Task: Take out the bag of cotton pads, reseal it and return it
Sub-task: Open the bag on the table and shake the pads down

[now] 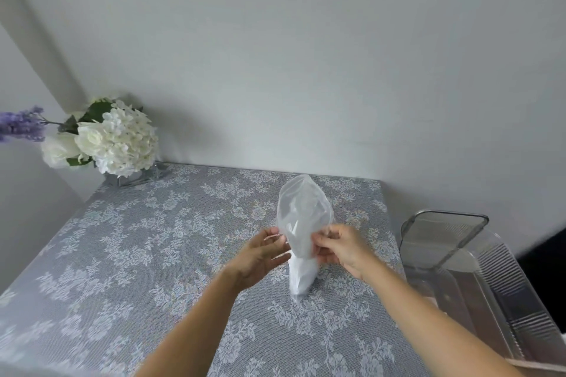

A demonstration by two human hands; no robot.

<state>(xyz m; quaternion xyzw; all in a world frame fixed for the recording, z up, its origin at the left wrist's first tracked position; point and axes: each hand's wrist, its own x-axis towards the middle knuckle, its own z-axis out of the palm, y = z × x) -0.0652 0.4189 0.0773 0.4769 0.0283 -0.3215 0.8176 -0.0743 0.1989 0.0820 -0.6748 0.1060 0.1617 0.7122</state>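
Note:
A translucent plastic bag of cotton pads (303, 223) stands upright on the table in the middle of the view. White pads fill its lower part, and its empty upper part puffs up above my hands. My right hand (343, 249) pinches the bag at its narrowed waist from the right. My left hand (260, 255) hovers just left of the bag with fingers spread, at most brushing its side.
A grey floral tablecloth (153, 254) covers the table. A clear storage box (490, 294) with its lid raised stands at the right edge. White and purple flowers in a clear vase (107, 138) sit at the back left corner by the wall.

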